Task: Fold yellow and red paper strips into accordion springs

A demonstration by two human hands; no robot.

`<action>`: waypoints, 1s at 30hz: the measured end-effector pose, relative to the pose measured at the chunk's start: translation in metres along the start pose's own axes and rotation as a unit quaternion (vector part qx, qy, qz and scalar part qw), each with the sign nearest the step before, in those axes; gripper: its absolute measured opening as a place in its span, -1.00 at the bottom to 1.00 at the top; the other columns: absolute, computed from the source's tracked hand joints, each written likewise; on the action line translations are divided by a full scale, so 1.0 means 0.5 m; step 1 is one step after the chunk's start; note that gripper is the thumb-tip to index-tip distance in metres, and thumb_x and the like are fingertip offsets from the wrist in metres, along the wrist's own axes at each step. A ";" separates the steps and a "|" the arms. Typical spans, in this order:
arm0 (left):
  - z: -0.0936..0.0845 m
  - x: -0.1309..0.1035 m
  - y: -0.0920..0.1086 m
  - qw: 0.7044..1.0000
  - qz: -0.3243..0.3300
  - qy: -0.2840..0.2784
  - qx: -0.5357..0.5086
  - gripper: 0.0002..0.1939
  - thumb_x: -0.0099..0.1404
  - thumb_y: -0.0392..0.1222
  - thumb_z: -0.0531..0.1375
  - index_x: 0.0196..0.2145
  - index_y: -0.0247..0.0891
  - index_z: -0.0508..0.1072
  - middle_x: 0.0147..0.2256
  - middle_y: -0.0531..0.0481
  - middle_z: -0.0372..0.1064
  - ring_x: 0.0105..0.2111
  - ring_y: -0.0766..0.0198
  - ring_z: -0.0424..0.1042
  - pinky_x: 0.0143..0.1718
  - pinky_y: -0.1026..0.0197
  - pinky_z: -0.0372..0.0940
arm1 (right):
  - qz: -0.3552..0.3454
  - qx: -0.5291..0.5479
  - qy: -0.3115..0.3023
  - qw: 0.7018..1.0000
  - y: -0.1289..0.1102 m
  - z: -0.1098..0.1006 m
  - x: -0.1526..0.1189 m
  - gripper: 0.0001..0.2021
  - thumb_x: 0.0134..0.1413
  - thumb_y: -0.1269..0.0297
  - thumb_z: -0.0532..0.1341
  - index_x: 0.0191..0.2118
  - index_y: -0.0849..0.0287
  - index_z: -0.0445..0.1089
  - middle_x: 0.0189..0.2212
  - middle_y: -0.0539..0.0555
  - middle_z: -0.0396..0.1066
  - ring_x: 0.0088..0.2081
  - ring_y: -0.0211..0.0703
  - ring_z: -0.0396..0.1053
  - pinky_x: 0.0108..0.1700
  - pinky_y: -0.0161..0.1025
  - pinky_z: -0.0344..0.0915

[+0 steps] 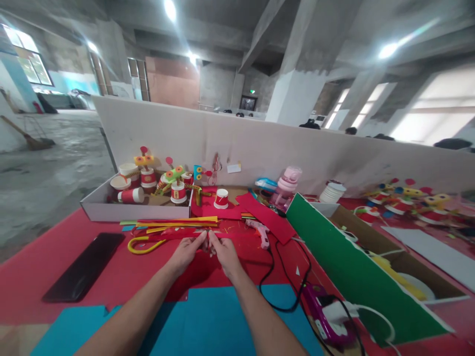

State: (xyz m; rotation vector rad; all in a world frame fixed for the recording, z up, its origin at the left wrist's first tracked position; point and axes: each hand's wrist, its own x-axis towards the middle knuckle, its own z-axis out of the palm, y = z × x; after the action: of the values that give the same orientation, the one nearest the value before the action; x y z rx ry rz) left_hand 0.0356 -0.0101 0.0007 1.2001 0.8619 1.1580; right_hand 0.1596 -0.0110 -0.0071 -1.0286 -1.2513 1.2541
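Note:
My left hand (188, 251) and my right hand (224, 251) meet in the middle of the red table. Thumbs and fingers of both are pinched together on a narrow red paper strip (237, 236), which runs out to either side of them. The exact spot they grip is partly hidden by the fingers. Just beyond lie several yellow paper strips (181, 225). A yellow loop-shaped piece (146, 245) rests left of my left hand. To the right of my right hand is a pink glue gun (260, 231). Farther back stands a red-and-white paper cup (221, 199).
A white tray (137, 213) holds paper-cup figures. A black phone (85, 267) lies left; blue sheets (208, 316) lie in front. At right are a green-sided box (352, 267), a purple power strip (326, 316) and cables. A white partition (241, 143) stands behind.

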 end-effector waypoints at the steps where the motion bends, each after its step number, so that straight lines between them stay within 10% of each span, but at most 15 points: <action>1: -0.001 -0.001 0.000 1.000 0.000 -0.003 0.021 -0.55 0.13 0.14 0.21 -0.68 -0.28 0.41 -0.59 -0.07 0.39 -0.49 0.22 0.35 -0.33 0.21 0.26 | -0.008 -0.004 0.009 1.000 0.002 -0.001 0.000 -0.50 0.00 -0.20 0.13 -0.65 0.13 0.19 -0.74 -0.10 0.10 -0.64 -0.32 0.07 -0.54 -0.32 0.06; 13: -0.030 0.012 -0.011 0.996 0.048 0.037 0.065 -0.51 0.20 0.08 0.16 -0.74 -0.27 0.35 -0.70 0.02 0.26 -0.58 0.32 0.26 -0.39 0.24 0.15 | -0.017 -0.134 0.048 0.990 0.016 -0.033 0.007 -0.51 0.06 -0.14 0.10 -0.69 0.13 0.21 -0.80 -0.10 0.12 -0.68 -0.30 0.14 -0.55 -0.33 0.07; 22: -0.083 0.024 0.010 0.994 0.098 0.051 0.017 -0.49 0.26 0.04 0.12 -0.76 -0.27 0.30 -0.73 0.03 0.20 -0.63 0.34 0.21 -0.44 0.23 0.13 | -0.002 -0.004 0.066 0.998 -0.004 -0.052 0.017 -0.52 -0.05 -0.14 0.20 -0.69 0.13 0.14 -0.79 -0.15 0.00 -0.71 -0.35 0.02 -0.62 -0.35 0.00; 30: -0.024 0.003 -0.004 0.994 0.067 -0.025 0.086 -0.55 0.25 0.10 0.12 -0.64 -0.27 0.32 -0.62 0.03 0.28 -0.52 0.31 0.29 -0.37 0.25 0.19 | -0.010 -0.090 0.018 0.996 0.015 -0.025 0.003 -0.50 0.04 -0.16 0.11 -0.69 0.12 0.18 -0.77 -0.10 0.09 -0.66 -0.29 0.14 -0.53 -0.33 0.12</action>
State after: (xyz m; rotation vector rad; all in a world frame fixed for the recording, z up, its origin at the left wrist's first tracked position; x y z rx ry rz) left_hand 0.0251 -0.0059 -0.0035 1.4404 0.8682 1.1743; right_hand 0.1713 -0.0077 -0.0153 -1.1603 -1.3616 1.1184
